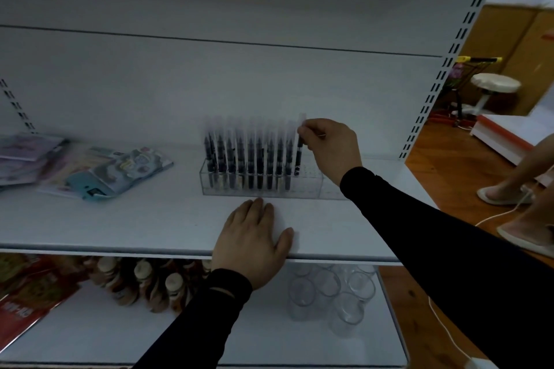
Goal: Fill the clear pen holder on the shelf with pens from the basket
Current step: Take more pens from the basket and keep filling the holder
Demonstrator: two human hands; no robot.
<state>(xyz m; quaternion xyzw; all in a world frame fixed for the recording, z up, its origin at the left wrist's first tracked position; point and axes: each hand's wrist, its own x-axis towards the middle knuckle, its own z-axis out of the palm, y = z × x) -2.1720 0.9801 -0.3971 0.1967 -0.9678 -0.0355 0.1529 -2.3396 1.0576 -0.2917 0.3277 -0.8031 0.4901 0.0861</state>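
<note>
The clear pen holder (308, 187) stands on the white shelf (150, 219), near its back. Several dark pens with clear caps (239, 159) stand upright in its left and middle slots; the right part holds none. My right hand (329, 147) pinches one pen (299, 148) near its cap, upright, its lower end in a slot at the right end of the row. My left hand (251, 240) lies flat on the shelf just in front of the holder, fingers straight. No basket is in view.
Packets of stickers and stationery (99, 171) lie at the shelf's left. Below are bottles (144, 281), clear glasses (329, 293) and red packets (24, 302). At the right a person's feet in slippers (503, 192), a white cable (497, 216) and a stool (494, 84).
</note>
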